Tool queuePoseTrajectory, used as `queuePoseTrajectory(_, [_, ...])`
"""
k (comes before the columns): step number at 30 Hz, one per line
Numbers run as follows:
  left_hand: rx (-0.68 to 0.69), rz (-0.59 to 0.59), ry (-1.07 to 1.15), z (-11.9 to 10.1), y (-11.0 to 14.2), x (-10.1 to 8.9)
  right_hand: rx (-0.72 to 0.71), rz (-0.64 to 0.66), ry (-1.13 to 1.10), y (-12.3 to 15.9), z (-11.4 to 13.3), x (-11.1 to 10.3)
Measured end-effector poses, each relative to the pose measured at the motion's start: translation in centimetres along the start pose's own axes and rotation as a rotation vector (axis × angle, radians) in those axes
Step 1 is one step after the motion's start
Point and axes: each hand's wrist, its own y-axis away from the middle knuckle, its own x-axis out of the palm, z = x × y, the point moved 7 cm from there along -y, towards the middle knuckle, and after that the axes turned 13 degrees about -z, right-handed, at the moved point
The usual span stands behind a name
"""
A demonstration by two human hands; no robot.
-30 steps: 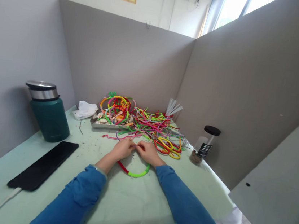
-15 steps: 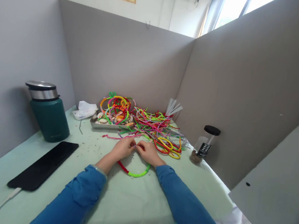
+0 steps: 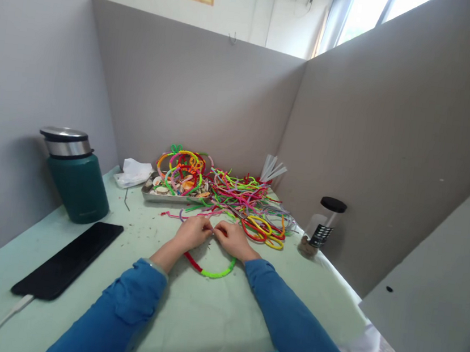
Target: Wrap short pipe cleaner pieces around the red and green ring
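Observation:
A pipe-cleaner hoop (image 3: 215, 275), wound in red and bright green, curves toward me on the table between my forearms. My left hand (image 3: 194, 232) is closed in a pinch at the hoop's far side. Close by it, almost fingertip to fingertip, my right hand (image 3: 232, 238) pinches there too. My fingers hide the far part of the hoop. A bit of purple pipe cleaner (image 3: 181, 215) shows just behind my left hand.
Behind my hands lie a metal tray (image 3: 174, 199) with coloured hoops, a heap of pipe cleaners (image 3: 241, 191) and red and yellow loops (image 3: 262, 231). A green bottle (image 3: 79, 185) and black phone (image 3: 68, 261) stand left; a lidded jar (image 3: 321, 229) right. Grey partitions (image 3: 194, 91) enclose the table.
My left hand has shifted very slightly, and the purple strand behind it has moved left into clearer view. My right hand and the hoop have hardly moved.

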Motion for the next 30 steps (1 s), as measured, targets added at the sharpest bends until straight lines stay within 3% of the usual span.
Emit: queuePoseTrajectory(30, [-0.015,0.055,-0.012,0.58,-0.05,0.85,0.010,0.030,0.030,0.10,-0.24,0.22])
